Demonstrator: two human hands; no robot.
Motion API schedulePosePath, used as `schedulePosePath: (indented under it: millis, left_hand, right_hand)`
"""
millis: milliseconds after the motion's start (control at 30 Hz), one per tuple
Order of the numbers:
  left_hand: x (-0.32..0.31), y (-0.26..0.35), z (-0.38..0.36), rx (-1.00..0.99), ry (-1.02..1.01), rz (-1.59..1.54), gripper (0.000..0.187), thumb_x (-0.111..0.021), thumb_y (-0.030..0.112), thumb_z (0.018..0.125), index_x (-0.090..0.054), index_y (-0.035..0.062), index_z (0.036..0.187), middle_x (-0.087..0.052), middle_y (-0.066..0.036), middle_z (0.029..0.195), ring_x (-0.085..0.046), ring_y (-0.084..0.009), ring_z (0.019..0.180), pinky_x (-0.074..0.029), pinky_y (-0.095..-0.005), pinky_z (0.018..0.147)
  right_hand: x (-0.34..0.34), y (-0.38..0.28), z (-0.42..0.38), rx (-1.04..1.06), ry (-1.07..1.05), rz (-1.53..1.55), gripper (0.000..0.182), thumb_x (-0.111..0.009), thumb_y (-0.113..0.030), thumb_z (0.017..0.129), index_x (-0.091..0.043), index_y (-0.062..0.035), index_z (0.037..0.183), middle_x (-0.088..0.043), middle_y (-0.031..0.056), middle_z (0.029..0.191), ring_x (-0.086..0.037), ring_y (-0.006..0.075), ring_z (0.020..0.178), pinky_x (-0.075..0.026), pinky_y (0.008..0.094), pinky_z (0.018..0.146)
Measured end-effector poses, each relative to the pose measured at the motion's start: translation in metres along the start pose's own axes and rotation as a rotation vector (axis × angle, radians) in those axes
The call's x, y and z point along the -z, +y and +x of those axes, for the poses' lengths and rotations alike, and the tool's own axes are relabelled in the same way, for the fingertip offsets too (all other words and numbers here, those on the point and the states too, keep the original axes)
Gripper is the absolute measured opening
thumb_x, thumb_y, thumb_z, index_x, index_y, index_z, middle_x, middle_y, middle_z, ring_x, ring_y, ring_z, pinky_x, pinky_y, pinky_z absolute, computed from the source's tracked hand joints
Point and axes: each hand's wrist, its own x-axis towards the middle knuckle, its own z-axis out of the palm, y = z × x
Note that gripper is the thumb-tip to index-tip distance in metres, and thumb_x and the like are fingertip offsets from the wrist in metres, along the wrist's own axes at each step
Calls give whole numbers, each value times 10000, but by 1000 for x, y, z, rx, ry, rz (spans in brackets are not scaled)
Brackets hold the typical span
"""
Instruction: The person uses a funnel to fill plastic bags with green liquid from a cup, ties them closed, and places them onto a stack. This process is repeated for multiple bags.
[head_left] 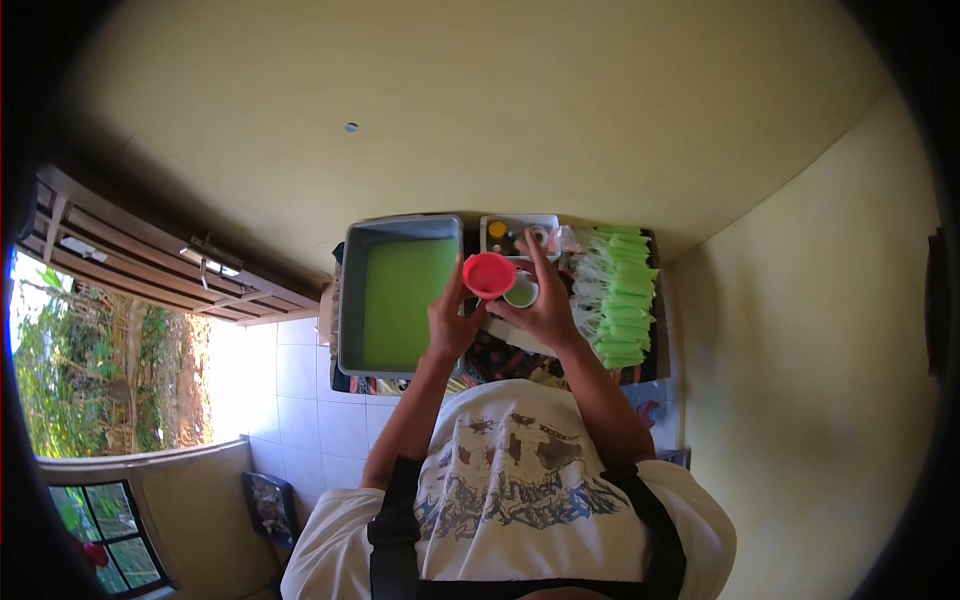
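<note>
My left hand (453, 318) is closed around a red funnel (490, 275), its wide mouth facing up. Beside it, my right hand (545, 310) holds a small white cup (521, 291) with green liquid inside. Funnel and cup are close together over the middle of the table. To the left of my hands stands a grey tub (350, 300) with green liquid (405, 300) covering its bottom. Filled green plastic bags (625, 300) lie in a stacked row on the right, their clear ends toward my right hand.
Behind my hands is a white tray (519, 219) with an orange-capped bottle (497, 231) and small items. A patterned cloth (490, 362) covers the table. A wall rises behind it; an open door (150, 245) is at the left, a chair (268, 508) at the lower left.
</note>
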Motion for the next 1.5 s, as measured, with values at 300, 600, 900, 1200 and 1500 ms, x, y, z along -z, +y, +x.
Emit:
schedulePosePath:
  millis: [300,600,900,1200,1500]
  left_hand:
    - [-11,-10,-10,168,-12,-162,870,-785,-35,943,-338,63,1683,-745,-189,1355,-785,-193,1072,-632,-352,943]
    - [4,17,4,157,-60,-136,430,-778,-35,945,-686,-21,1365,-835,-114,1094,-806,-179,1025,-632,-312,926]
    - [-5,19,15,20,-44,-34,250,-828,31,917,-792,2,1163,-839,-114,1080,-818,-191,960,-629,-321,883]
    - [-12,2,-6,-33,-102,-125,544,-704,3,973,-587,-18,1503,-585,-220,1545,-537,-431,1448,-417,-491,1220]
    - [-31,-2,3,-205,-67,58,369,-722,22,915,-709,0,1283,-711,-167,1344,-573,-409,1420,-426,-531,1209]
  right_hand:
    - [14,31,14,-67,116,-100,1023,-916,-210,800,-372,-8,1642,-636,184,1339,-668,336,1231,-536,439,1095]
    - [-15,156,-44,-133,-141,-494,968,-926,-206,734,-480,-22,1573,-565,213,1459,-572,413,1368,-500,490,1135]
    - [-28,57,-30,78,-158,-261,397,-839,-99,851,-742,-52,1233,-692,144,1159,-706,331,974,-582,434,807]
    - [-25,31,-10,33,-82,-90,265,-629,-152,1102,-774,-73,1309,-626,61,960,-622,194,839,-531,335,760]
    - [-10,-6,-6,-131,-119,-64,237,-698,-191,1068,-802,-49,1226,-711,65,972,-656,159,786,-542,330,740]
